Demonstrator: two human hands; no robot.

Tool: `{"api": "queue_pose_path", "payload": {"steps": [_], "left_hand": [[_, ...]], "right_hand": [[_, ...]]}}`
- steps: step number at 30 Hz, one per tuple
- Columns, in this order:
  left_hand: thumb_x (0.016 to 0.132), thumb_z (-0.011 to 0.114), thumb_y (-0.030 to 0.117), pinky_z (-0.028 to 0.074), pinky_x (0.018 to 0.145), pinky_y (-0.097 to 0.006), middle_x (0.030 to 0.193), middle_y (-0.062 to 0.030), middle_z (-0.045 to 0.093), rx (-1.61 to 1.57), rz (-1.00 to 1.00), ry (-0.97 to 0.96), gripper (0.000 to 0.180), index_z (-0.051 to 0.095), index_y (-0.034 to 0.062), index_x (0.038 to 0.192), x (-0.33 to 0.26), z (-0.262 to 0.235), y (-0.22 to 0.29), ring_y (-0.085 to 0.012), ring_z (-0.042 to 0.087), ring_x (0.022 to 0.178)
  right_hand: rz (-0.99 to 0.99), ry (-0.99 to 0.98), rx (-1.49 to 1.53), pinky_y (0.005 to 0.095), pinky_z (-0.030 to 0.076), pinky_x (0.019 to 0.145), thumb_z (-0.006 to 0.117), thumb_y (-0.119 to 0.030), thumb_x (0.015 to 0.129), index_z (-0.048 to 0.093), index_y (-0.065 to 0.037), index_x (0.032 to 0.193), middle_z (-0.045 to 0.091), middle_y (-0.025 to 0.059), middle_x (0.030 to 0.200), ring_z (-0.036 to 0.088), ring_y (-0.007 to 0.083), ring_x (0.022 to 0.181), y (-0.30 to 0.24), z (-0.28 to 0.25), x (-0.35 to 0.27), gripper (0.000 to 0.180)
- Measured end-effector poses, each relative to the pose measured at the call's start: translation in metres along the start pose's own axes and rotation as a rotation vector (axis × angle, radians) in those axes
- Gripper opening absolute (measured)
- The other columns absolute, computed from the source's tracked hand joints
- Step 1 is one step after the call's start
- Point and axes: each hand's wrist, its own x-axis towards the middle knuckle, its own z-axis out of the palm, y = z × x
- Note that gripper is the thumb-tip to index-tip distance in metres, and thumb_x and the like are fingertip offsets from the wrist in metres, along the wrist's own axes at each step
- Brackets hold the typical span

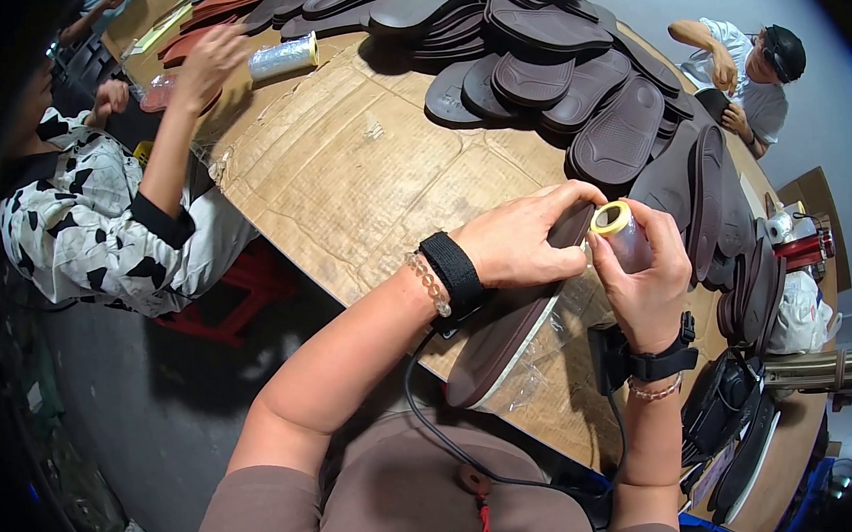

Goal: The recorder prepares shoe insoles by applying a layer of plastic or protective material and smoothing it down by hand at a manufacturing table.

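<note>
A dark brown shoe sole (496, 348) with a pale edge stands tilted on its side over the table's near edge. My left hand (518, 240) is closed round its far end, thumb and forefinger towards the roll. In my right hand (652, 275) is a small roll of clear plastic film (628, 242) with a yellow-rimmed core, gripped upright beside the sole. Loose clear film (565, 340) lies crumpled along the sole's lower side. Part of the sole is hidden behind my left hand and wrist strap.
Brown soles (619, 129) are heaped at the far right. Another film roll (283, 58) lies on the cardboard-covered table (340, 163) at far left. One co-worker (96, 210) sits left, another (749, 75) far right. A metal cylinder (814, 370) and black cables are at right.
</note>
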Motion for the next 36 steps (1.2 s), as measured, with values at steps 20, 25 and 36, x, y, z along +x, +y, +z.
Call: {"api": "queue_pose_path", "payload": {"steps": [20,25,36], "left_hand": [[0.097,0.058,0.036,0.046,0.106,-0.045,0.132,-0.0222,0.058,0.086,-0.024,0.061,0.05,0.049,0.0072,0.136,0.004,0.016,0.004,-0.0404,0.057,0.125],[0.105,0.043,0.031,0.043,0.11,-0.046,0.139,-0.0275,0.048,0.134,-0.087,0.036,0.049,0.036,0.0016,0.143,0.003,0.018,0.007,-0.0437,0.051,0.131],[0.1,0.046,0.021,0.041,0.112,-0.048,0.139,-0.0268,0.047,0.304,-0.09,0.004,0.049,0.036,0.0044,0.145,-0.001,0.032,0.021,-0.0429,0.049,0.134]], "right_hand": [[-0.019,0.024,0.038,0.0385,0.055,0.08,0.08,-0.008,0.079,0.068,0.0,0.112,0.069,0.0164,0.099,0.069,0.0341,0.089,0.008,0.004,-0.001,0.036],[0.01,0.127,0.064,0.0377,0.055,0.08,0.08,-0.008,0.079,0.068,0.0,0.11,0.069,0.0151,0.098,0.069,0.0322,0.088,0.007,0.017,0.0,0.034],[0.372,0.282,0.514,0.0249,0.053,0.072,0.075,-0.015,0.096,0.07,0.002,0.108,0.073,0.0021,0.096,0.065,0.007,0.082,0.033,-0.004,0.024,0.021]]}}
